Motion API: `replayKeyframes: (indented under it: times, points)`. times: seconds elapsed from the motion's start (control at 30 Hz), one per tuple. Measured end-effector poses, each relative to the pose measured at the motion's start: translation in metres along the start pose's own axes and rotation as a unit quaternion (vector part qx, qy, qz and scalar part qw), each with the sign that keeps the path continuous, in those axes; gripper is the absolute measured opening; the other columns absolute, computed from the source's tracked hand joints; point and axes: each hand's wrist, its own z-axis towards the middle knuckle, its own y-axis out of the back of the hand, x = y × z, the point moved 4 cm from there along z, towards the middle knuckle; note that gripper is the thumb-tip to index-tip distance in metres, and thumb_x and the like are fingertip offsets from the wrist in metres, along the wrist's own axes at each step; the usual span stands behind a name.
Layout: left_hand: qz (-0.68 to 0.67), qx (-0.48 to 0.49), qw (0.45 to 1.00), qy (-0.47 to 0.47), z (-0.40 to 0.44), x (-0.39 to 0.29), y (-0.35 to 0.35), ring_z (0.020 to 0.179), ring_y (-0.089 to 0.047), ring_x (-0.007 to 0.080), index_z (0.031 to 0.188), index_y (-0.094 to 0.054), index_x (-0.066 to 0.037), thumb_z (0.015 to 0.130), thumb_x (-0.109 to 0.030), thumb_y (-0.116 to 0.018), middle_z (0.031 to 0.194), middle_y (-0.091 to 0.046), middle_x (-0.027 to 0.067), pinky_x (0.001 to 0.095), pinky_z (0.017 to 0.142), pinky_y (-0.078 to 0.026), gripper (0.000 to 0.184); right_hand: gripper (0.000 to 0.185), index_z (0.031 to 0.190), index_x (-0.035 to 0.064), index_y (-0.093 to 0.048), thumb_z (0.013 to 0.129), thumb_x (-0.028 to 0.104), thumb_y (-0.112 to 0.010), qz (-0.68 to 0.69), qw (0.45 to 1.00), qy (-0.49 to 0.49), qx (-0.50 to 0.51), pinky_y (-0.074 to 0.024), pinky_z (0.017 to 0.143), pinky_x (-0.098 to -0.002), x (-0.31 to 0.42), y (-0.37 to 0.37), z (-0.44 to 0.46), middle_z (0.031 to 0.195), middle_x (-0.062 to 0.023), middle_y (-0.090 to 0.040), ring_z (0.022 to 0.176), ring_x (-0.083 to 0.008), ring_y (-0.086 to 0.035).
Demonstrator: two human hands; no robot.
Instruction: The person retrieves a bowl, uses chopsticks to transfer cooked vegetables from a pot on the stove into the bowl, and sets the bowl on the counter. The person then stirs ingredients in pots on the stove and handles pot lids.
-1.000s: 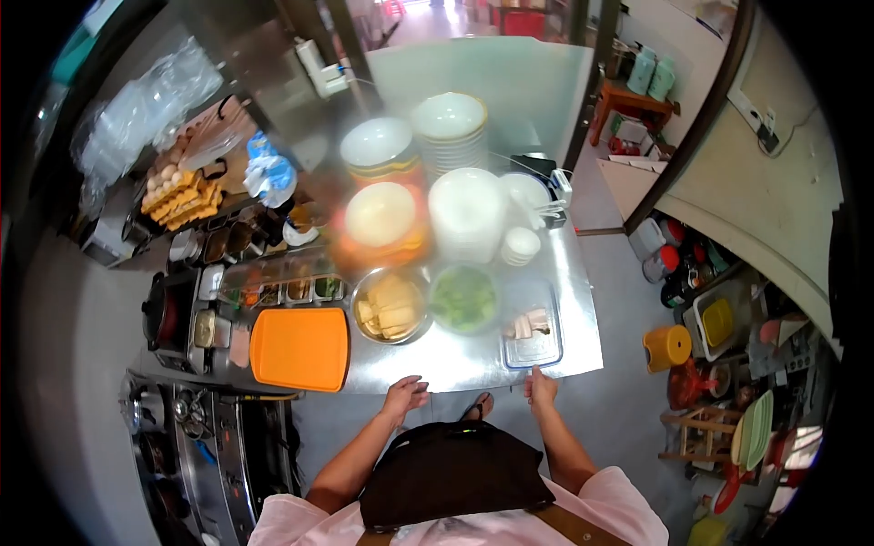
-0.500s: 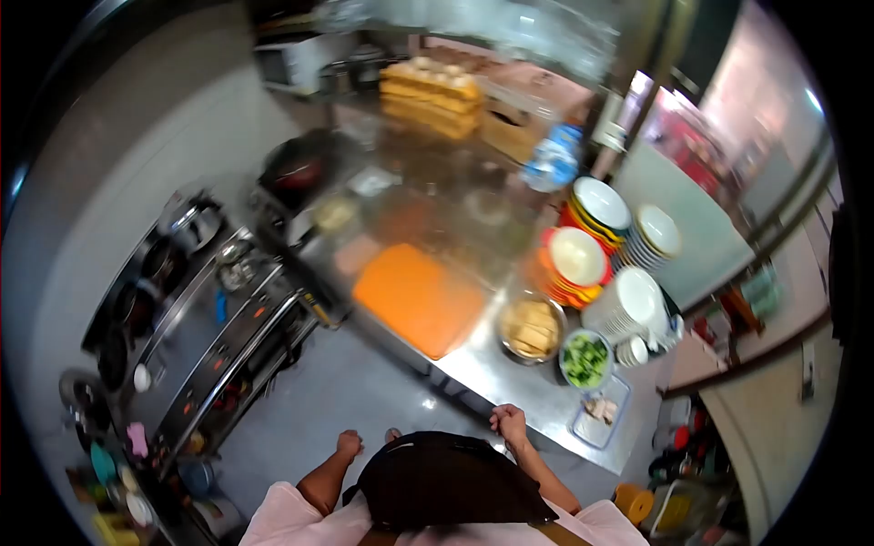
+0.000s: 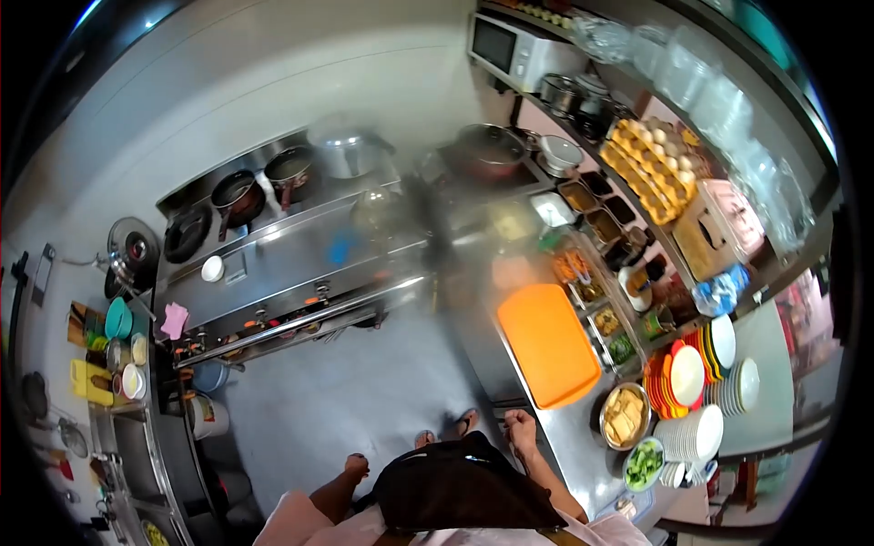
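Note:
My left hand (image 3: pixel 357 466) hangs low beside the dark apron (image 3: pixel 464 487), over the grey floor. Its fingers are curled in, and I see nothing in them. Close to the front edge of the steel counter (image 3: pixel 575 446), my right hand (image 3: pixel 521 432) is loosely closed, with no object showing in it. On that counter, beyond my right hand, lies an orange tray (image 3: pixel 549 346). A metal bowl of yellowish slices (image 3: pixel 625 416) and a bowl of chopped greens (image 3: pixel 645 462) stand to its right.
A steel stove (image 3: pixel 300 250) with several pans runs along the far wall. Stacked bowls (image 3: pixel 685 375) and white plates (image 3: pixel 694 432) stand at the right. Yellow egg trays (image 3: pixel 648 171) and a microwave (image 3: pixel 519 50) sit on the shelf. Sinks (image 3: pixel 137 455) are at the left.
My view has turned left: the counter and its bowls have shifted right, and the stove is nearer the middle. Both hands stay low at my sides, still closed.

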Motion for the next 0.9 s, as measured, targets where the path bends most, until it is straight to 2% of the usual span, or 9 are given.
replayKeyframes:
  times: [0.1, 0.2, 0.3, 0.4, 0.5, 0.53, 0.73, 0.83, 0.9]
  points:
    - [0.002, -0.022, 0.999, -0.038, -0.012, -0.026, -0.025, 0.072, -0.067, 0.026, 0.121, -0.06, -0.009, 0.085, -0.011, -0.056, 0.088, -0.068, 0.0133, 0.0388, 0.06, -0.056, 0.037, 0.008, 0.093, 0.0039, -0.059, 0.091, 0.008, -0.052, 0.01, 0.999, -0.018, 0.048, -0.0364, 0.039, -0.026, 0.021, -0.032, 0.034, 0.067, -0.0057, -0.056, 0.045, -0.0129, -0.048]
    - [0.17, -0.031, 0.957, -0.231, -0.001, -0.064, -0.03, 0.08, -0.067, 0.0233, 0.114, -0.065, -0.007, 0.082, -0.015, -0.056, 0.088, -0.069, 0.0128, 0.0377, 0.066, -0.055, 0.034, 0.009, 0.095, 0.004, -0.059, 0.091, 0.009, -0.052, 0.004, 0.996, -0.019, 0.089, -0.0378, 0.04, -0.0263, 0.049, -0.063, 0.076, 0.068, -0.006, -0.057, 0.046, -0.0128, -0.049]
    - [0.184, -0.047, 0.958, -0.214, 0.016, -0.094, -0.023, 0.08, -0.066, 0.0237, 0.118, -0.062, -0.004, 0.083, -0.017, -0.056, 0.09, -0.068, 0.0127, 0.0383, 0.064, -0.055, 0.037, 0.009, 0.095, 0.0039, -0.059, 0.09, 0.008, -0.052, -0.008, 0.992, 0.016, 0.125, -0.0402, 0.041, -0.0263, 0.081, -0.095, 0.12, 0.07, -0.0061, -0.057, 0.049, -0.0125, -0.051]
    - [0.031, -0.026, 0.995, -0.09, 0.018, -0.139, -0.005, 0.077, -0.065, 0.0238, 0.121, -0.058, -0.003, 0.086, -0.018, -0.055, 0.092, -0.067, 0.0125, 0.0379, 0.062, -0.056, 0.039, 0.01, 0.096, 0.0036, -0.059, 0.09, 0.008, -0.052, 0.007, 0.989, -0.009, 0.149, -0.0423, 0.043, -0.0262, 0.123, -0.125, 0.153, 0.072, -0.006, -0.058, 0.05, -0.0124, -0.052]
    - [-0.134, -0.086, 0.978, -0.138, 0.026, -0.187, 0.019, 0.072, -0.064, 0.0226, 0.126, -0.051, -0.003, 0.089, -0.013, -0.053, 0.091, -0.065, 0.0118, 0.037, 0.059, -0.056, 0.038, 0.011, 0.097, 0.0027, -0.06, 0.091, 0.008, -0.052, 0.004, 0.98, -0.006, 0.199, -0.0423, 0.045, -0.0244, 0.157, -0.153, 0.18, 0.073, -0.0048, -0.058, 0.052, -0.0115, -0.052]
    - [-0.109, -0.092, 0.98, -0.14, 0.024, -0.204, 0.025, 0.086, -0.064, 0.0276, 0.129, -0.048, -0.003, 0.092, -0.015, -0.05, 0.111, -0.063, 0.0178, 0.0429, 0.069, -0.056, 0.039, 0.011, 0.097, 0.0027, -0.06, 0.092, 0.007, -0.052, 0.0, 0.977, -0.013, 0.211, -0.0422, 0.045, -0.0239, 0.166, -0.161, 0.188, 0.073, -0.0047, -0.058, 0.052, -0.0111, -0.052]
    - [-0.008, -0.173, 0.937, -0.303, 0.009, -0.259, 0.021, 0.046, -0.057, 0.0155, 0.098, -0.06, 0.003, 0.076, -0.008, -0.05, 0.053, -0.058, 0.0055, 0.0284, 0.044, -0.046, 0.026, 0.01, 0.097, 0.0043, -0.06, 0.092, 0.008, -0.052, -0.032, 0.972, -0.01, 0.234, -0.0415, 0.044, -0.0224, 0.202, -0.19, 0.224, 0.073, -0.0033, -0.059, 0.052, -0.0088, -0.051]
    - [-0.004, -0.162, 0.952, -0.259, 0.016, -0.248, 0.013, 0.042, -0.057, 0.0176, 0.091, -0.063, 0.002, 0.073, -0.009, -0.049, 0.055, -0.06, 0.0112, 0.0305, 0.042, -0.046, 0.025, 0.011, 0.098, 0.005, -0.061, 0.092, 0.009, -0.052, -0.034, 0.971, -0.027, 0.234, -0.0415, 0.044, -0.0219, 0.204, -0.196, 0.236, 0.073, -0.0029, -0.059, 0.052, -0.0084, -0.051]
    - [0.06, -0.192, 0.965, -0.167, 0.027, -0.235, 0.014, 0.057, -0.064, 0.0236, 0.087, -0.07, -0.005, 0.074, -0.009, -0.05, 0.069, -0.067, 0.0142, 0.0347, 0.054, -0.053, 0.024, 0.011, 0.098, 0.0051, -0.061, 0.092, 0.009, -0.052, -0.037, 0.972, -0.039, 0.23, -0.0414, 0.044, -0.0217, 0.203, -0.196, 0.243, 0.073, -0.0031, -0.059, 0.052, -0.0086, -0.051]
